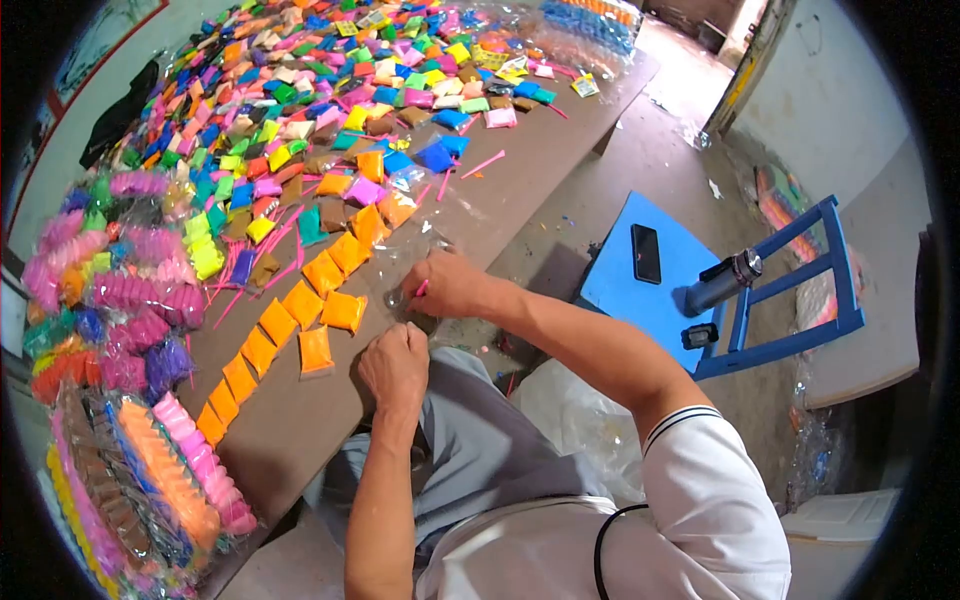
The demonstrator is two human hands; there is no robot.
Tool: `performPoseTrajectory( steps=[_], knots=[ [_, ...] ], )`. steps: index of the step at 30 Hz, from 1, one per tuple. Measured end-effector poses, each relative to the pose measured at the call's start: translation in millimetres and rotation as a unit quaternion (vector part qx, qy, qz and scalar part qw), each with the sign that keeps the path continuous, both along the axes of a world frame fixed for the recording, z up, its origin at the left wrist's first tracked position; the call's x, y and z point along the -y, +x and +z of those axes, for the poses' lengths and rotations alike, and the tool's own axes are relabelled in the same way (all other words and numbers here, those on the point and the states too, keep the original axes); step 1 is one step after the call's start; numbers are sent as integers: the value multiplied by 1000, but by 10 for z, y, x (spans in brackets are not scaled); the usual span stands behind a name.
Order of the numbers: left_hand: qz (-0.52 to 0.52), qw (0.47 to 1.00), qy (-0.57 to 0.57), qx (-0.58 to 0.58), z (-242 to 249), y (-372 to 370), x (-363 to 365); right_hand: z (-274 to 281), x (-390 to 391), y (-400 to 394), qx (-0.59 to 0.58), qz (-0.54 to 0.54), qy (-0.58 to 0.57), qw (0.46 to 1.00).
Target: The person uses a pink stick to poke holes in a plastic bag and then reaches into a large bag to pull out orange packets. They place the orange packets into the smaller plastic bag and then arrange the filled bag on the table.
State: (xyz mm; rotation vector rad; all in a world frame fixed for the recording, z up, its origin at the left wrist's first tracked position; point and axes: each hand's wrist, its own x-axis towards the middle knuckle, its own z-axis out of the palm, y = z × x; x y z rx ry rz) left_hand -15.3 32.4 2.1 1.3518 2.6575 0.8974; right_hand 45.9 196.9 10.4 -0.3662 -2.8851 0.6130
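My right hand [447,284] is closed at the table edge, and the end of a thin pink plastic stick [421,288] shows between its fingers. Clear plastic film [398,262] lies on the table beside that hand. Just below, my left hand [395,366] is curled with its fingers pressed together; what they hold, if anything, is hidden. A slanting row of flat orange packets [278,322] lies left of my hands. Two more orange packets, one [343,312] above the other [315,350], sit nearest to my left hand.
A big heap of small multicoloured packets [300,110] covers the far part of the brown table [530,170]. Bagged rows of packets [165,465] line its left side. On my right, a blue chair [610,270] bears a phone [646,254] and a flask [718,285].
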Motion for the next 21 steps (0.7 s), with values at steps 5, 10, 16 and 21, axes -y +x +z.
performPoseTrajectory(
  steps=[5, 10, 16, 21],
  knots=[
    [6, 1000, -5, 9, 24, -32, 13, -97, -30, -15, -67, -50, 23, 996],
    [0, 1000, -2, 14, 7, -13, 44, 279, -451, 314, -178, -81, -470, 861],
    [-6, 1000, 7, 17, -9, -29, 44, 573, -394, 591, -160, -81, -512, 840],
    [-1, 1000, 12, -3, 14, 8, 35, 421, -115, 540, -143, 9, -322, 936]
  ],
)
